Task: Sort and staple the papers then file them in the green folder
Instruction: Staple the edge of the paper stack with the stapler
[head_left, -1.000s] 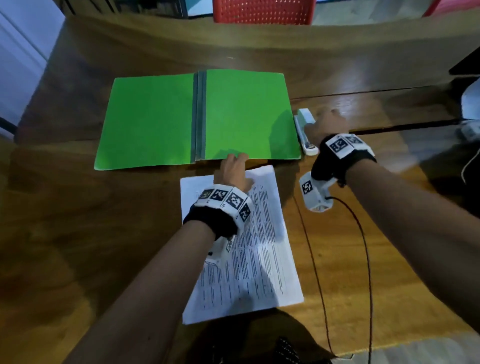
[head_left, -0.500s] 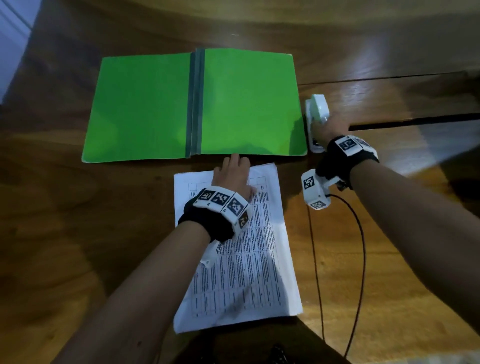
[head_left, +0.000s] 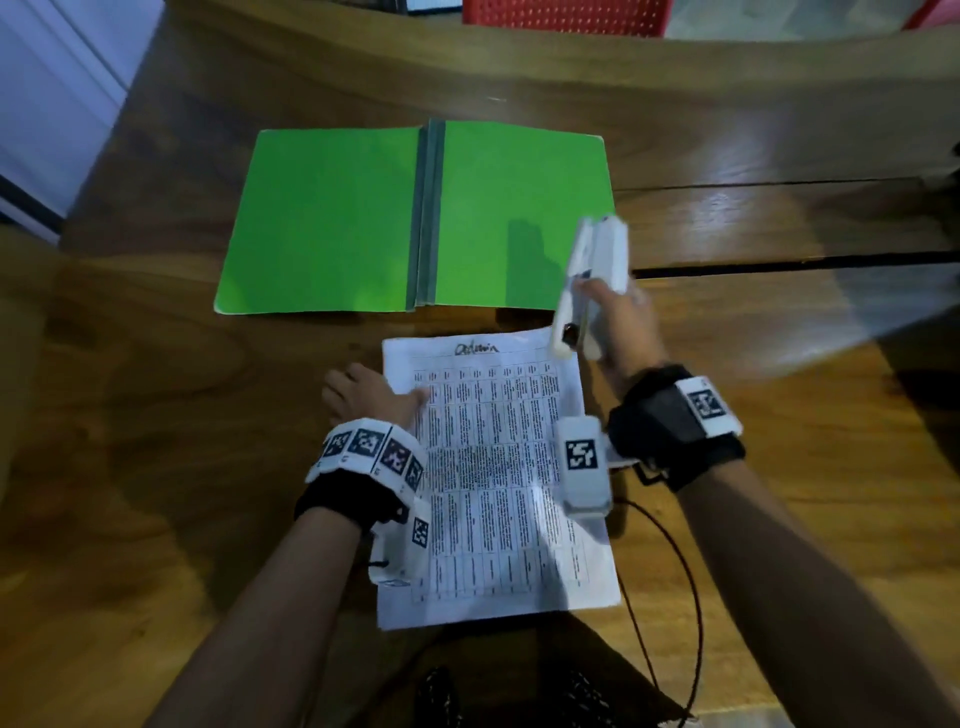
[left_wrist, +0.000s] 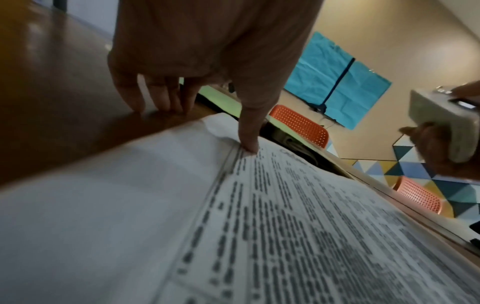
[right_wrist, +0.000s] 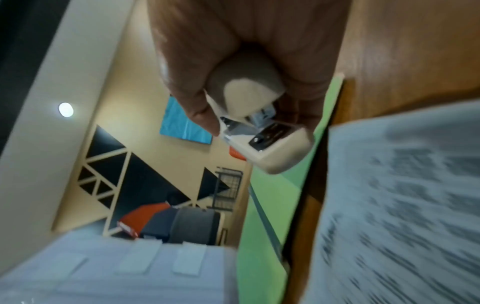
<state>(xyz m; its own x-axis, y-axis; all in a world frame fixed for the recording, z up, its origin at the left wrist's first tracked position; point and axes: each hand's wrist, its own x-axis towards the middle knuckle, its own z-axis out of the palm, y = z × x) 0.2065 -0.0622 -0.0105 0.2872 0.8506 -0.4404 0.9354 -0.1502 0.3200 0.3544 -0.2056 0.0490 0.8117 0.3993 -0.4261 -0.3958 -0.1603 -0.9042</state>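
The green folder (head_left: 415, 218) lies open and flat on the wooden table (head_left: 156, 415). Just in front of it lies a stack of printed papers (head_left: 493, 478) with a table of text. My right hand (head_left: 618, 322) grips a white stapler (head_left: 592, 280) and holds it in the air over the papers' top right corner; the wrist view shows the stapler (right_wrist: 262, 127) held between thumb and fingers. My left hand (head_left: 363, 400) rests at the papers' top left edge, thumb (left_wrist: 249, 131) pressing on the sheet (left_wrist: 285, 226), the other fingers (left_wrist: 161, 96) touching the table.
A black cable (head_left: 670, 571) runs from my right wrist over the table's front right. A red chair (head_left: 561, 15) stands behind the far edge. A dark seam (head_left: 779, 265) crosses the table at the right.
My right hand has lifted the stapler off the table beside the folder and carried it toward the papers' top right corner. My left hand slid from the top middle to the papers' left edge.
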